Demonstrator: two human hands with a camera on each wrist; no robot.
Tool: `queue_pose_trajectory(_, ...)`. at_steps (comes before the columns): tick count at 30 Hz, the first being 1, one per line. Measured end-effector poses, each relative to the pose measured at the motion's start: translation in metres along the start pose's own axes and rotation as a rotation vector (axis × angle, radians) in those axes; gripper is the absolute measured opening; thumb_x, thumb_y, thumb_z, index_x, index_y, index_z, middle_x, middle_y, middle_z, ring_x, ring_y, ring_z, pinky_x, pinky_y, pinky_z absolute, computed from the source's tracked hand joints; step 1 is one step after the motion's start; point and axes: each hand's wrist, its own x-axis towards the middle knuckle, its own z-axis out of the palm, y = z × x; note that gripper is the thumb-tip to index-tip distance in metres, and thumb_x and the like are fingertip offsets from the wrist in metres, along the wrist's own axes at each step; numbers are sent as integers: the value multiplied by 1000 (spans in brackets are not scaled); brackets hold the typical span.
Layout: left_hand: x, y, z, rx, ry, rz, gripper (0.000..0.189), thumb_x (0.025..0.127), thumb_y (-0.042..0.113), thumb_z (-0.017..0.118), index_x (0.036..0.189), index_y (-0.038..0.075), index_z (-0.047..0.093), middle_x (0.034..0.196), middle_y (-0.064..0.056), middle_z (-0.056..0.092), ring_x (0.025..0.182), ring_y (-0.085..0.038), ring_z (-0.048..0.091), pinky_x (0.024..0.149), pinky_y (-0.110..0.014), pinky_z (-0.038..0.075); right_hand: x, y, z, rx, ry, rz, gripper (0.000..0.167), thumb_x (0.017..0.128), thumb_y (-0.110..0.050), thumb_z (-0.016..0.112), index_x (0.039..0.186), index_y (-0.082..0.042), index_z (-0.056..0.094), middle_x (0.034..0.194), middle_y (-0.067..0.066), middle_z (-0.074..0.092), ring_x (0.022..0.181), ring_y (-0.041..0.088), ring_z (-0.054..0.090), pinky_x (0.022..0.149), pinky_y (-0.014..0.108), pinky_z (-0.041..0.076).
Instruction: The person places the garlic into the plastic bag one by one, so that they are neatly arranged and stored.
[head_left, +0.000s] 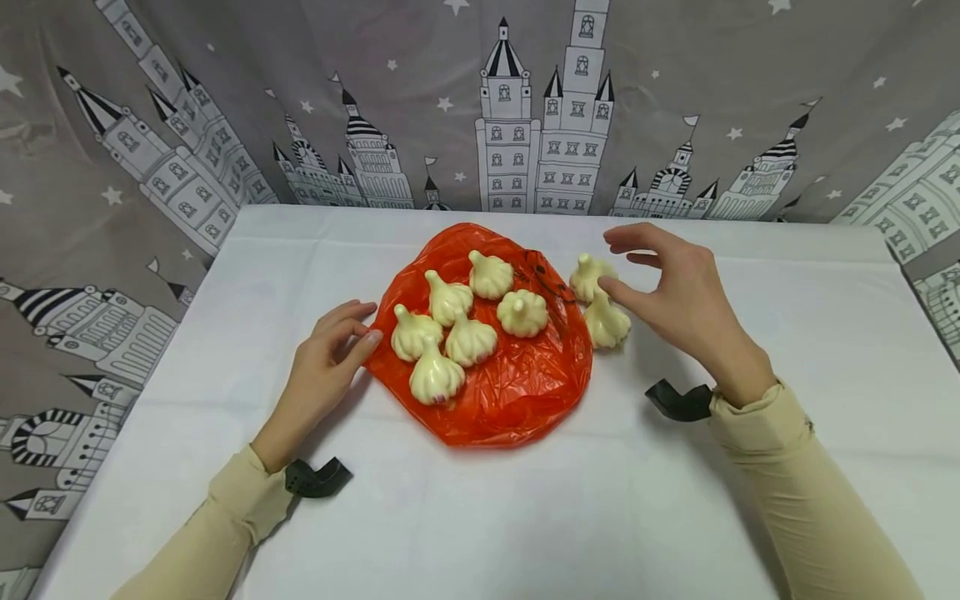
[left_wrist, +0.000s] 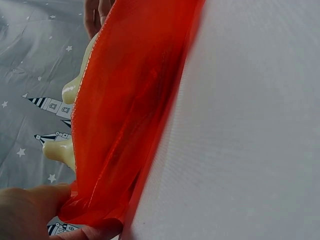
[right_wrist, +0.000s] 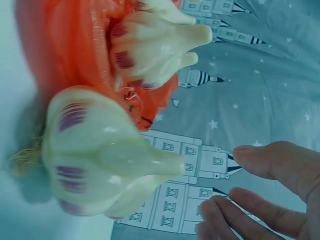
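Observation:
A red plastic bag (head_left: pixel 517 400) lies spread on the table with several garlic bulbs (head_left: pixel 470 340) on it, their stems mostly pointing up. My left hand (head_left: pixel 330 348) pinches the bag's left edge between thumb and fingers; the left wrist view shows the red film (left_wrist: pixel 120 100) caught there. Two more garlic bulbs (head_left: pixel 606 323) sit just off the bag's right edge. Over them hovers my right hand (head_left: pixel 675 287), thumb and fingers apart with nothing held. In the right wrist view the nearer garlic bulb (right_wrist: pixel 100 155), purple-streaked with a rooty base, stands apart from the fingertips.
A white cloth covers the table (head_left: pixel 480 517). Behind it hangs a grey curtain (head_left: pixel 427 75) printed with castles and stars. A black curved piece sits at each wrist, the left one (head_left: pixel 318 478) and the right one (head_left: pixel 678 401).

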Motion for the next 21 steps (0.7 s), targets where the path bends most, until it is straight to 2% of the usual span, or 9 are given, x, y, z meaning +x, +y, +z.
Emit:
queue_pose_trajectory(6, 0, 0, -1, -2, -2, -10, 25, 106, 29, 65, 99, 5, 69, 153, -9, 57, 155, -29, 37, 121, -59, 39, -7, 8, -3, -13, 13, 22, 44, 91, -12, 81, 133, -8, 66, 126, 12, 74, 119, 29, 69, 105, 50, 57)
queue_pose_trajectory(11, 1, 1, 0, 6, -3, -8, 25, 106, 29, 65, 98, 6, 69, 154, -10, 57, 155, -31, 36, 123, -60, 37, -22, 19, -14, -55, 15, 50, 44, 91, -14, 82, 133, -11, 68, 125, 11, 74, 117, 29, 70, 103, 50, 57)
queue_pose_trajectory(13, 1, 2, 0, 8, -4, -5, 25, 106, 30, 66, 98, 6, 69, 154, -10, 57, 155, -31, 36, 124, -61, 36, -29, 25, -20, -72, 29, 65, 44, 91, -15, 83, 132, -13, 69, 123, 10, 75, 114, 27, 71, 102, 41, 58)
queue_pose_trajectory(16, 1, 1, 0, 14, -5, -7, 25, 106, 31, 65, 98, 7, 69, 154, -11, 57, 155, -32, 36, 124, -62, 35, -36, 34, -25, -79, 41, 95, 44, 90, -18, 84, 131, -15, 70, 122, 10, 76, 111, 21, 71, 100, 18, 54)
queue_pose_trajectory(18, 1, 1, 0, 16, -2, -7, 25, 106, 31, 65, 98, 6, 69, 154, -11, 57, 155, -32, 36, 124, -62, 35, -38, 36, -25, -76, 34, 112, 42, 91, -20, 84, 130, -16, 71, 121, 9, 77, 110, 18, 70, 97, 11, 51)
queue_pose_trajectory(19, 1, 0, 0, 19, -1, -9, 25, 106, 30, 65, 98, 6, 68, 154, -11, 57, 155, -32, 36, 123, -62, 36, -39, 37, -24, -72, 25, 116, 41, 91, -21, 84, 130, -16, 71, 121, 9, 77, 110, 18, 70, 97, 12, 52)
queue_pose_trajectory(21, 0, -1, 0, 22, 3, -8, 25, 106, 30, 65, 98, 6, 68, 154, -11, 57, 155, -32, 36, 123, -62, 36, -38, 36, -21, -61, -2, 115, 38, 93, -22, 82, 129, -16, 71, 120, 8, 77, 111, 19, 71, 100, 24, 55)
